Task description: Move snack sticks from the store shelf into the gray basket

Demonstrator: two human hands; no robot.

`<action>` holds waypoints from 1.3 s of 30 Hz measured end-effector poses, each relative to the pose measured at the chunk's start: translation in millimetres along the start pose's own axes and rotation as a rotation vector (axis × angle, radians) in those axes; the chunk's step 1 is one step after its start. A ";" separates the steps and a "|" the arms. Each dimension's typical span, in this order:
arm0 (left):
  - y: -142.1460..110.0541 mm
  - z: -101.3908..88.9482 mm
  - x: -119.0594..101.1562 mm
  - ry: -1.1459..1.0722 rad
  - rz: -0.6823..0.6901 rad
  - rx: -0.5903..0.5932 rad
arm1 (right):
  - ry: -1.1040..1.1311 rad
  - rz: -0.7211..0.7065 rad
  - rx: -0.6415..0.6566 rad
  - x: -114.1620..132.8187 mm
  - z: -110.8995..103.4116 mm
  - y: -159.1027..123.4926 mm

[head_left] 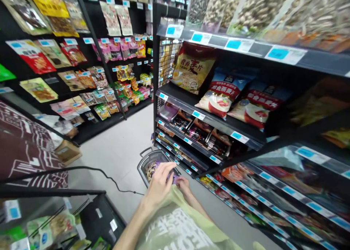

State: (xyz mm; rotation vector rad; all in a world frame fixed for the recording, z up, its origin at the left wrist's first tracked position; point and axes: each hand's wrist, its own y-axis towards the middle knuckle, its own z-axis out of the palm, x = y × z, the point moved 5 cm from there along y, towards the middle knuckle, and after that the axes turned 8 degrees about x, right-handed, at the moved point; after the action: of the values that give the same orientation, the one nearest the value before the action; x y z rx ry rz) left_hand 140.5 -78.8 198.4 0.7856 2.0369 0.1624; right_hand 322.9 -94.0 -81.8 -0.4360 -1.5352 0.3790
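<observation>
Both hands meet low in the middle of the head view, around a small purple packet (175,177). My left hand (162,177) curves over it, fingers close together and thumb against its side, covering much of it. On the other side, the fingers of my right hand (184,186) are closed on the packet's edge. Beyond and partly behind the hands, a grey shopping basket (140,166) stands on the floor, its handle folded outward. Small brown and pale pieces or packets lie in the basket; their kind is not clear.
A snack shelf (207,118) rises at right with oatmeal bags (222,91). Hanging snack packets (111,18) line the back left wall. A black cable (109,177) crosses the floor (117,147) at left. A dark rack (98,206) stands at lower left.
</observation>
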 end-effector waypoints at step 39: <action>-88.1 122.0 123.8 -1.004 -0.869 0.424 | 0.395 -0.207 -0.144 97.5 28.1 -39.5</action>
State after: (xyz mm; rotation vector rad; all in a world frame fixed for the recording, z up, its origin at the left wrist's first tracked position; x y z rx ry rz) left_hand 150.4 -97.8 4.7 0.0746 1.2539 -0.9846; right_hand 294.0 -78.9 22.1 -0.4303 -1.2094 0.0166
